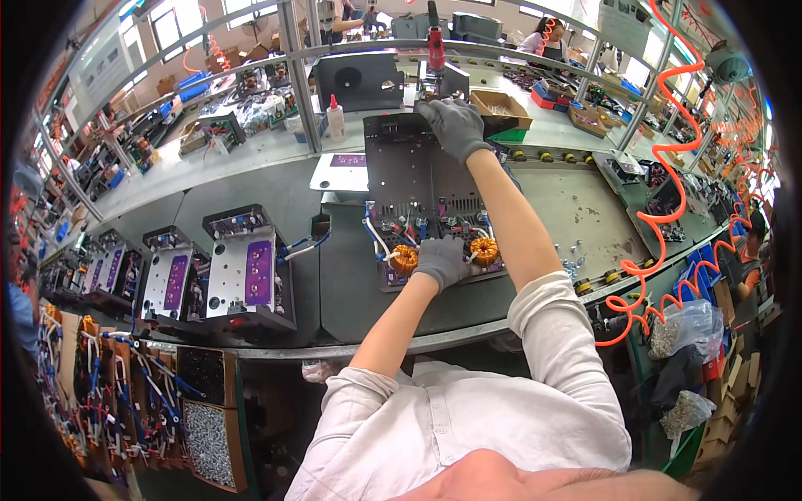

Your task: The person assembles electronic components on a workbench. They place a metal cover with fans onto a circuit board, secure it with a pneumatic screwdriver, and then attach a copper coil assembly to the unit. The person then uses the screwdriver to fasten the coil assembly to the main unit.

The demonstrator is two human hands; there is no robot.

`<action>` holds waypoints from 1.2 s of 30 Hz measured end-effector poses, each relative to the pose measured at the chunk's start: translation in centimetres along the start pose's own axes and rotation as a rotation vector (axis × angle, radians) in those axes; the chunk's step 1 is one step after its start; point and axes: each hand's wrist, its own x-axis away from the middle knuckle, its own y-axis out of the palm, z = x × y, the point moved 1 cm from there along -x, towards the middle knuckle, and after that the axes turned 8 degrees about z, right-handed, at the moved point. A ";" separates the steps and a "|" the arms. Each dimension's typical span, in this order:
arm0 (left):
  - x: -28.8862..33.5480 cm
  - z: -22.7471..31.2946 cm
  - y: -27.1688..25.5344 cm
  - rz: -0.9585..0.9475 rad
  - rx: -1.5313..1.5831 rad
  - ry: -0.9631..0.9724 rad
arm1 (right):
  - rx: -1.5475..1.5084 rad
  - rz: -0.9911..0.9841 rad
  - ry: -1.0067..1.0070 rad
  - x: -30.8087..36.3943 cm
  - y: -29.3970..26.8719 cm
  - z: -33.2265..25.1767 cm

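In front of me on the bench is a power unit with two copper-wound toroid coils, one coil (404, 260) left of my left hand (443, 261) and another coil (484, 250) right of it. My left hand, in a grey glove, reaches between them with fingers curled; what they grip is hidden. Blue and white cables (373, 230) run beside the coils. Behind them extends a black metal panel (401, 167). My right hand (455, 129), also gloved, is closed at its far right corner, fingertips partly hidden. Just beyond stands a red power screwdriver (435, 50).
Several finished-looking units (242, 267) with purple boards line the left bench. A glue bottle (336, 119) and a cardboard box (499, 113) stand behind. Loose screws (573, 260) lie at right, near an orange coiled hose (668, 150). Below left is a screw bin (209, 442).
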 end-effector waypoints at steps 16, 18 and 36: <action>1.3 -1.5 -1.8 -0.089 0.068 0.005 | -0.176 1.072 1.062 35.7 -33.2 11.1; 1.1 -1.5 -1.6 -0.113 0.074 -0.005 | -0.325 1.241 1.229 44.2 -31.7 15.9; -0.2 2.9 0.8 0.128 0.057 0.185 | -0.340 0.689 1.229 51.7 -28.3 23.1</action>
